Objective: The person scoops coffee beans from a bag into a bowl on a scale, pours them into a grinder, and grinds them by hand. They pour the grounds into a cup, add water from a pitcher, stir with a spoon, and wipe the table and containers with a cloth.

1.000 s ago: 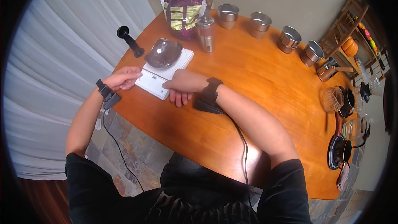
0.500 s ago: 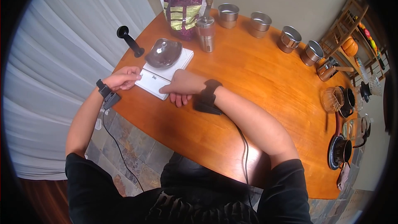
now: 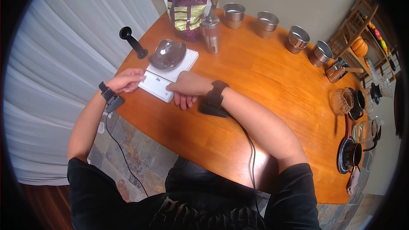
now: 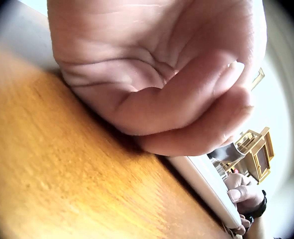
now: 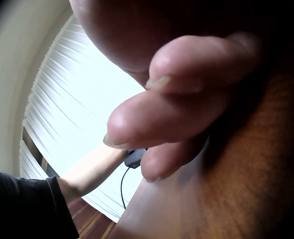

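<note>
A white flat scale [image 3: 158, 86] lies on the wooden table with a dark, glossy shallow bowl [image 3: 168, 54] on its far part. At the scale's left edge, my left hand [image 3: 126, 80] holds on with the thumb at the top edge and fingers curled beside it. My right hand [image 3: 191, 86] grips the right end, its thumb on top; the other fingers hang curled beside the edge. In the left wrist view, curled fingers of my left hand [image 4: 162, 94] partly hide the scale [image 4: 204, 184]. Curled fingertips of my right hand [image 5: 162, 109] fill the right wrist view; the scale is hidden there.
Behind the scale stand a large patterned bag [image 3: 189, 10] and a metal grinder [image 3: 211, 34]. A black upright object [image 3: 134, 42] is at the left edge. Metal cups [image 3: 267, 24] line the far side; glassware and a dark cup [image 3: 352, 155] stand along the right edge.
My right thumb shifted slightly toward the scale's near edge, then back. My left hand, the scale and the bowl show no clear change.
</note>
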Tool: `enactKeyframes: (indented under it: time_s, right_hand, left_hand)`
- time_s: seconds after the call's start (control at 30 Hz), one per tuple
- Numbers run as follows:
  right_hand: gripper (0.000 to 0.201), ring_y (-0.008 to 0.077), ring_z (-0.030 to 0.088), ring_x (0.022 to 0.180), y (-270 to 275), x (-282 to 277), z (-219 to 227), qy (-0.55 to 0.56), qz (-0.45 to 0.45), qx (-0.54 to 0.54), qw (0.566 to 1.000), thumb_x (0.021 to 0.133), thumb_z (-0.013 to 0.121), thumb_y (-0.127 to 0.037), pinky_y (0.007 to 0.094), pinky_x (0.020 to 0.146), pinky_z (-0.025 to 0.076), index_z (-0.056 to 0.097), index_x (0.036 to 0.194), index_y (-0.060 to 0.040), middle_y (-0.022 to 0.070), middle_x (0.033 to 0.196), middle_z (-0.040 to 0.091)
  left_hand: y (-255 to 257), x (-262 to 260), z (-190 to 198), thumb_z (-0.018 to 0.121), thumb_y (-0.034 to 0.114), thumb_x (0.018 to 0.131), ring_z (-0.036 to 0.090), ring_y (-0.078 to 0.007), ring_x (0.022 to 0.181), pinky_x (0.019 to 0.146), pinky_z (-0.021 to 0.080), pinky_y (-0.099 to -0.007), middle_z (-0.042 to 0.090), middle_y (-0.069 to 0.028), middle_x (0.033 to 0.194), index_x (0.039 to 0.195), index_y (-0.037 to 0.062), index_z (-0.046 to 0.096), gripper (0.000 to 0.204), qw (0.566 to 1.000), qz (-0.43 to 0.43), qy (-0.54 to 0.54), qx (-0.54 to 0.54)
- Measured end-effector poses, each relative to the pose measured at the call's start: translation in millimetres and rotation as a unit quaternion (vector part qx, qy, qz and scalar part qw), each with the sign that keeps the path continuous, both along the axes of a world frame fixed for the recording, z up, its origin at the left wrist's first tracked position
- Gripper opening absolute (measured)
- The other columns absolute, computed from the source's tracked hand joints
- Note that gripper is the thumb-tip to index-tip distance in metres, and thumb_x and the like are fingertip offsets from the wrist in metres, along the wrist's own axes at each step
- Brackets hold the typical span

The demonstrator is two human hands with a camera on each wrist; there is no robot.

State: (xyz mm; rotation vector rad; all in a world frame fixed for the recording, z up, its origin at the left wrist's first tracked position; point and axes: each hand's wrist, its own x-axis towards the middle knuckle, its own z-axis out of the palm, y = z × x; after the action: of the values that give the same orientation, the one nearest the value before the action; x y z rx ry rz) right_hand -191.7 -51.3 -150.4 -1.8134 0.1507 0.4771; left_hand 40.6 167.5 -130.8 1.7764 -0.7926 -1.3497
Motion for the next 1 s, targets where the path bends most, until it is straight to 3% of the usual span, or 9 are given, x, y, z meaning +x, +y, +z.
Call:
enactKeyframes:
  time_s: [0.1, 0.4, 0.67, 0.8, 0.87, 0.9, 0.93, 1.0]
  right_hand:
    - [0.064, 0.0163, 0.067, 0.051, 0, -1, 3, 0.004, 0.001, -0.006, 1.000, 0.101, 0.055, -0.053, 0.0264, 0.047, 0.049, 0.075, 0.074, 0.0014, 0.0134, 0.069, 0.075]
    - [0.058, 0.0151, 0.065, 0.049, 4, -4, 2, -0.015, -0.009, -0.024, 1.000, 0.095, 0.067, -0.053, 0.0267, 0.046, 0.048, 0.072, 0.071, -0.0004, 0.0119, 0.065, 0.073]
    - [0.061, 0.0154, 0.067, 0.052, 4, -5, 9, 0.005, -0.016, -0.015, 1.000, 0.095, 0.067, -0.057, 0.0259, 0.048, 0.050, 0.073, 0.072, -0.0004, 0.0124, 0.066, 0.074]
    - [0.057, 0.0188, 0.070, 0.057, -2, -8, 10, -0.007, 0.033, -0.015, 0.999, 0.102, 0.058, -0.045, 0.0273, 0.052, 0.054, 0.074, 0.078, 0.0036, 0.0148, 0.071, 0.075]
    - [0.055, 0.0198, 0.070, 0.057, -8, -12, 13, -0.034, 0.067, 0.008, 0.997, 0.104, 0.056, -0.042, 0.0279, 0.053, 0.055, 0.073, 0.077, 0.0033, 0.0149, 0.071, 0.075]
    - [0.038, 0.0199, 0.071, 0.059, -15, -13, 14, -0.047, 0.097, -0.019, 0.994, 0.104, 0.053, -0.026, 0.0287, 0.054, 0.055, 0.072, 0.091, 0.0043, 0.0154, 0.075, 0.075]
    - [0.033, 0.0183, 0.070, 0.061, -22, -18, 22, -0.080, 0.109, -0.001, 0.991, 0.103, 0.052, -0.022, 0.0286, 0.056, 0.054, 0.071, 0.096, 0.0032, 0.0137, 0.076, 0.075]
    - [0.024, 0.0152, 0.069, 0.063, -41, -32, 42, -0.145, 0.129, 0.039, 0.980, 0.102, 0.050, -0.014, 0.0283, 0.059, 0.053, 0.069, 0.106, 0.0011, 0.0102, 0.077, 0.073]
  left_hand:
    - [2, 3, 0, 0.068, 0.018, 0.101, 0.036, -0.0036, 0.043, 0.039, 0.022, -0.0220, 0.043, 0.0051, 0.056, 0.089, 0.0088, 0.051, 0.023, 0.999, -0.036, -0.012, -0.010]
    - [1, -1, 2, 0.068, 0.016, 0.100, 0.036, -0.0037, 0.043, 0.039, 0.022, -0.0224, 0.042, 0.0056, 0.056, 0.088, 0.0091, 0.050, 0.023, 1.000, -0.006, -0.002, -0.005]
    - [3, -9, 2, 0.063, 0.026, 0.105, 0.037, -0.0045, 0.041, 0.039, 0.024, -0.0220, 0.044, 0.0043, 0.056, 0.089, 0.0091, 0.051, 0.027, 1.000, 0.005, -0.028, -0.009]
    - [9, -18, -2, 0.053, 0.037, 0.111, 0.033, -0.0062, 0.045, 0.041, 0.022, -0.0239, 0.040, 0.0047, 0.059, 0.084, 0.0108, 0.048, 0.038, 0.996, 0.045, -0.029, -0.075]
    - [12, -20, 4, 0.045, 0.040, 0.114, 0.032, -0.0064, 0.049, 0.045, 0.023, -0.0243, 0.038, 0.0052, 0.060, 0.081, 0.0124, 0.048, 0.043, 0.986, 0.105, -0.087, -0.100]
    - [15, -24, 6, 0.045, 0.039, 0.114, 0.032, -0.0062, 0.049, 0.045, 0.023, -0.0244, 0.037, 0.0055, 0.060, 0.080, 0.0128, 0.047, 0.042, 0.973, 0.145, -0.128, -0.127]
    - [15, -30, 6, 0.045, 0.038, 0.114, 0.031, -0.0060, 0.050, 0.046, 0.023, -0.0244, 0.037, 0.0059, 0.061, 0.080, 0.0132, 0.047, 0.042, 0.957, 0.184, -0.166, -0.151]
    - [14, -62, 35, 0.048, 0.033, 0.113, 0.031, -0.0052, 0.052, 0.049, 0.024, -0.0234, 0.038, 0.0065, 0.061, 0.095, 0.0108, 0.055, 0.029, 0.937, 0.222, -0.178, -0.204]
